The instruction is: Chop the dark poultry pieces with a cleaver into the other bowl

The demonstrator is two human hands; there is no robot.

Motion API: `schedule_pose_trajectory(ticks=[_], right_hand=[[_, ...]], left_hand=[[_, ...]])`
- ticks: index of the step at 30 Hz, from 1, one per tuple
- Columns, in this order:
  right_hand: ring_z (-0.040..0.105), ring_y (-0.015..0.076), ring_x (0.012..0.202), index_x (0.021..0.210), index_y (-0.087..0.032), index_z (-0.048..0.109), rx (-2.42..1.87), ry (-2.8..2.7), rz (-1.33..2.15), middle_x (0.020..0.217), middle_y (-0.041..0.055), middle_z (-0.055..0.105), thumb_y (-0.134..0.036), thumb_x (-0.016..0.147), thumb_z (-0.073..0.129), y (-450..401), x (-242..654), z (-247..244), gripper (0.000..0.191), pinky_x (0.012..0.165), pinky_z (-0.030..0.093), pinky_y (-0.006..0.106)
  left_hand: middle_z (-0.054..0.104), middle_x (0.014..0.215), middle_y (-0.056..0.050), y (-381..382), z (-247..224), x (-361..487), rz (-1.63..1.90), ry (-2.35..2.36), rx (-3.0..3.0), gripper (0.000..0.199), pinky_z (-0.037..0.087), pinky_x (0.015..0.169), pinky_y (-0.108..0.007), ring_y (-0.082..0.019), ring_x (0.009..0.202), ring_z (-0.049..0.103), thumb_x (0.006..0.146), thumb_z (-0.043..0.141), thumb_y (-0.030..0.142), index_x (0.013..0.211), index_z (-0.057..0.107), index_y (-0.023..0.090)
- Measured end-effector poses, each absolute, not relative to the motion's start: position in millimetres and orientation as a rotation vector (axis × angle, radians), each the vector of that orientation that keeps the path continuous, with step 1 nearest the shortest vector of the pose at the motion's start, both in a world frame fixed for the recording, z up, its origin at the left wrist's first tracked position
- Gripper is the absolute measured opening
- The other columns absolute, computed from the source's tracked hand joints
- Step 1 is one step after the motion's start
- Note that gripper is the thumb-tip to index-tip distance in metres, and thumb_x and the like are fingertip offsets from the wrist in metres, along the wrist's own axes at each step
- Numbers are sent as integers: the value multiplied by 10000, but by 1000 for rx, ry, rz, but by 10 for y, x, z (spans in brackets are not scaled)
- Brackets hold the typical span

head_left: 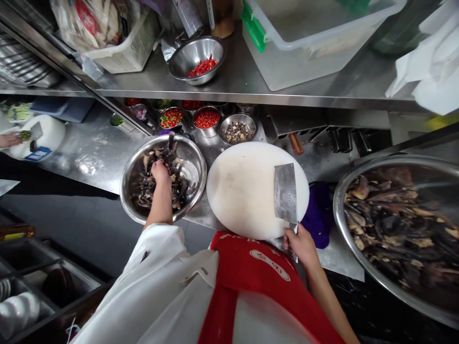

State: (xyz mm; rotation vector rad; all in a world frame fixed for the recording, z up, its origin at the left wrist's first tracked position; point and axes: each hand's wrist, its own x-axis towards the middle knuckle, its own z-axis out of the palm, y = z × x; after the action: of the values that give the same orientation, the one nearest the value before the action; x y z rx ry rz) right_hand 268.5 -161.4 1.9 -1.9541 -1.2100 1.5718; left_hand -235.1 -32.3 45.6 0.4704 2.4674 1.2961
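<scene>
My left hand (161, 172) reaches into a steel bowl (125, 188) of dark, wet pieces (145, 191) that look like mushrooms. Its fingers are bent among the pieces, and what they grip is hidden. At the lower right of a round white cutting board (238, 186), my right hand (298, 242) is closed round the handle of a cleaver (286, 192). The cleaver's broad blade lies flat over the board's right part, pointing away from me.
A large bowl (339, 203) of dark pieces stands at the right, beside a purple cloth (318, 215). Small bowls of chopped red peppers (206, 118) line the back under a steel shelf (251, 95). Another person's hand (10, 139) works at far left.
</scene>
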Motion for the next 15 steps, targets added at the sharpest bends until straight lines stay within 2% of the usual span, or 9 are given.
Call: schedule_pose_trajectory(ticks=[3, 5, 7, 10, 12, 15], right_hand=[[553, 162, 390, 721, -244, 450, -1982, -1247, 1553, 474, -65, 542, -385, 745, 520, -1594, 2680, 34, 160, 437, 430, 267], [553, 164, 390, 713, -244, 455, -1989, -1256, 1550, 468, -63, 543, -391, 747, 516, -1591, 2681, 34, 163, 437, 427, 267], [552, 162, 391, 708, -244, 456, -1991, -1270, 1541, 460, -64, 541, -391, 750, 513, -1594, 2686, 32, 163, 446, 428, 266], [554, 159, 398, 703, -241, 460, -1979, -1302, 1531, 455, -62, 545, -386, 755, 510, -1599, 2692, 33, 162, 463, 431, 262], [552, 158, 400, 704, -238, 469, -1988, -1316, 1516, 452, -58, 550, -385, 756, 509, -1602, 2693, 35, 161, 466, 429, 260], [549, 159, 398, 703, -234, 477, -2011, -1297, 1507, 452, -55, 550, -381, 755, 515, -1607, 2687, 31, 161, 461, 428, 261]], left_hand=[[482, 623, 54, -538, 679, -2248, 1750, 2145, 407, 266, 313, 448, -169, -61, 471, 410, 819, 459, 358, 1005, 514, 176], [498, 613, 56, -706, 776, -2168, 1950, 1934, 346, 269, 306, 444, -165, -64, 479, 430, 793, 515, 353, 1005, 522, 186], [493, 595, 62, -869, 813, -2118, 1987, 1832, 256, 229, 303, 443, -167, -67, 473, 436, 792, 517, 319, 984, 519, 194], [416, 542, 81, -1102, 762, -2108, 1950, 1570, 35, 98, 311, 459, -167, -47, 424, 377, 827, 466, 282, 836, 472, 185], [340, 506, 94, -1244, 693, -2101, 1938, 1366, -88, 143, 315, 467, -165, -33, 387, 313, 863, 404, 253, 741, 410, 178], [287, 482, 97, -1413, 635, -2025, 2037, 1153, -96, 183, 313, 467, -162, -35, 368, 283, 891, 348, 205, 716, 393, 175]])
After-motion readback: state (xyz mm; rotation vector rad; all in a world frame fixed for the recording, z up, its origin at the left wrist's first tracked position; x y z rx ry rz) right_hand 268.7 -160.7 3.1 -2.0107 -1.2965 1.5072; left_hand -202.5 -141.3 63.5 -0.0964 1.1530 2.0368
